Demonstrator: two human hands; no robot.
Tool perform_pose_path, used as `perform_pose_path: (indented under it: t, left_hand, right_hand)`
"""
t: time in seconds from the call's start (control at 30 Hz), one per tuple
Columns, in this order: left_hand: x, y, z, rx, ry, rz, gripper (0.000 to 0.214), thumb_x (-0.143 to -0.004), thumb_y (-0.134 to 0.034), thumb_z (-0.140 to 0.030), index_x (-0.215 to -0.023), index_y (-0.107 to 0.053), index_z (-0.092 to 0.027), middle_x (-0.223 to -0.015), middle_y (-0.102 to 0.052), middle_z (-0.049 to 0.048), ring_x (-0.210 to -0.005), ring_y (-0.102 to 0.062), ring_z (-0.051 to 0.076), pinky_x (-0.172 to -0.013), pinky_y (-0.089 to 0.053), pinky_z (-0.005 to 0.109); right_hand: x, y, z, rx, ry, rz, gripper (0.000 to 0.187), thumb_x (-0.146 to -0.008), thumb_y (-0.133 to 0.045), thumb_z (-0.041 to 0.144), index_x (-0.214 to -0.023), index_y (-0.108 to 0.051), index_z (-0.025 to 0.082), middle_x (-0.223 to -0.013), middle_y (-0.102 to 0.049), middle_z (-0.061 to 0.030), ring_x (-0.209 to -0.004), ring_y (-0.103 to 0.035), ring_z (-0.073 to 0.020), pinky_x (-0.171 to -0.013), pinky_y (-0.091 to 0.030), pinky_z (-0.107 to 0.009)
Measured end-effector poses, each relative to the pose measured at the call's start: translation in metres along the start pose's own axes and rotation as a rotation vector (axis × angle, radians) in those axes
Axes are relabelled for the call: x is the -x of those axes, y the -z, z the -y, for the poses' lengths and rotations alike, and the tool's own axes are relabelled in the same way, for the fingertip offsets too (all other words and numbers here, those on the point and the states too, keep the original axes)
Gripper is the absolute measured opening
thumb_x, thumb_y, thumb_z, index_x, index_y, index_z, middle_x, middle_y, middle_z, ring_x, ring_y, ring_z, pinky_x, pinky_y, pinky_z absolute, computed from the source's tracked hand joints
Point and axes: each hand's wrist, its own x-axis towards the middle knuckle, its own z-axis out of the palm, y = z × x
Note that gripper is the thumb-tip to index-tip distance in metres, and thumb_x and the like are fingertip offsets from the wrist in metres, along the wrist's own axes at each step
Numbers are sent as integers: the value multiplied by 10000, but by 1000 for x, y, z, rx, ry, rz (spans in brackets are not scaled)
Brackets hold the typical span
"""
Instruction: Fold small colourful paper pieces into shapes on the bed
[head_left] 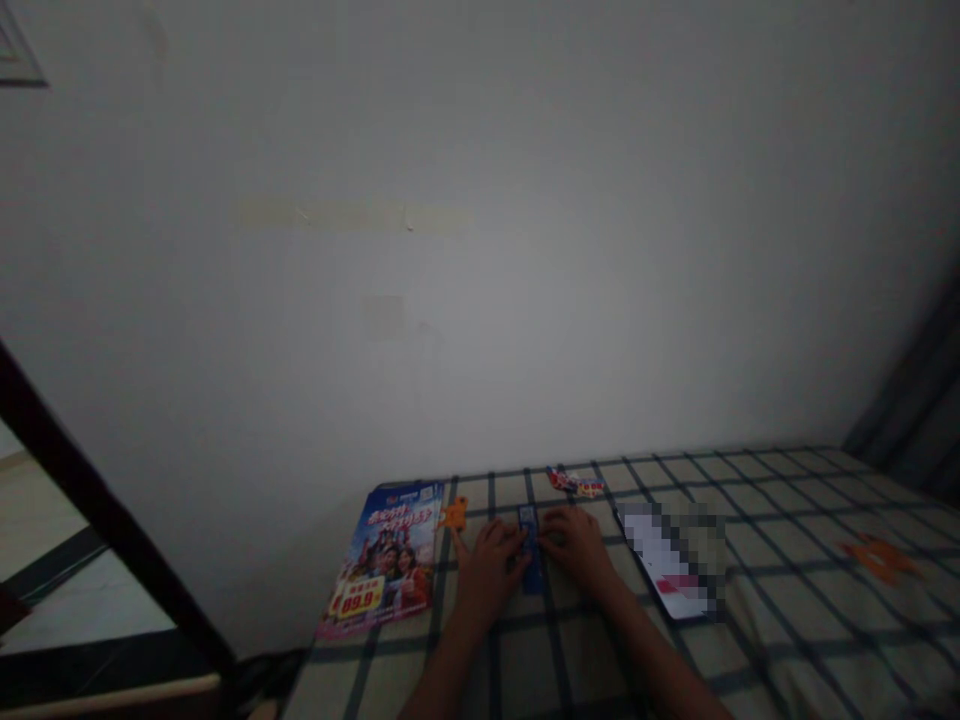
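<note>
A narrow blue paper strip with a printed pale patch at its top end lies lengthwise on the checked cloth. My left hand has its fingertips on the strip's left edge, with the fingers bent and the thumb side near an orange paper cut-out. From the other side, my right hand holds the strip's upper right edge with curled fingers. Part of the strip is hidden beneath my fingers. To the left of my left hand lies a colourful printed flyer.
A phone-like device, partly pixelated, lies right of my right hand. Red and white paper scraps sit near the wall. Another orange cut-out is at far right. A dark post slants at left.
</note>
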Motion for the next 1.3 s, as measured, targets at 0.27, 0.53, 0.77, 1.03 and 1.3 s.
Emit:
perform_pose_path:
  t: [0.27, 0.53, 0.77, 1.03, 1.3]
  left_hand:
    - [0, 1, -2, 41, 7, 3, 352, -951, -549, -468, -1298, -605, -451, -1340, -642, 1, -1323, -481, 300, -1170, -15, 716]
    - [0, -4, 1, 4, -3, -20, 358, -938, -569, -483, -1294, -603, -464, -1337, -647, -12, -1317, -490, 288, -1180, -36, 705]
    - [0, 2, -2, 6, 8, -1, 345, -946, -563, -454, -1288, -615, -451, -1330, -650, 0, -1307, -502, 299, -1175, -70, 710]
    - [0, 1, -2, 23, 18, -6, 337, -943, -566, -464, -1277, -610, -480, -1322, -655, -18, -1319, -492, 307, -1159, -30, 738]
    - [0, 2, -2, 11, 27, 0, 341, -935, -585, -456, -1274, -609, -478, -1330, -653, -24, -1323, -494, 299, -1157, -35, 747]
  right_hand:
    - [1, 4, 8, 59, 20, -12, 133, -853, -647, 357, -967, -696, 311, -1199, -636, -15, -1187, -536, -238, -1023, -355, -411]
    - [7, 2, 0, 10, 41, 54, 340, -734, -735, 333, -1066, -667, 308, -1303, -592, -22, -1268, -498, -242, -1113, -299, -436]
    - [17, 7, 2, -16, 44, 130, 416, -720, -726, 350, -1129, -652, 320, -1423, -524, -43, -1358, -435, -272, -1177, -190, -538]
    - [30, 8, 2, -25, 66, 170, 517, -691, -747, 352, -1192, -623, 321, -1475, -477, -62, -1398, -390, -292, -1194, -133, -573]
    - [35, 4, -3, -58, 80, 181, 584, -651, -779, 398, -1203, -616, 304, -1496, -452, -76, -1422, -349, -306, -1200, -108, -573]
